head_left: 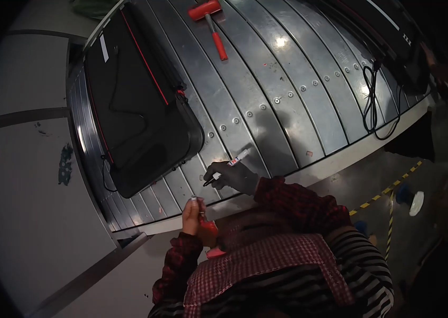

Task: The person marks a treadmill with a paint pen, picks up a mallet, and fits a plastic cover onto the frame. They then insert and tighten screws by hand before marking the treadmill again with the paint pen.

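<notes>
My right hand, in a dark grey glove, is closed around a white paint marker with printed letters. The marker's black tip points down to the left, above the near edge of the metal slatted table. To its left, my bare left hand is pinched at the fingertips around a small pale object, whose kind I cannot tell. An orange-red item shows just beside that hand, near my checked apron. Both hands are in front of my body, the left one at the table edge.
A large black flat unit with red trim and a cable lies on the table at left. Farther back rests a red mallet. Another black unit and a coiled black cable are at right. Yellow-black tape marks the floor.
</notes>
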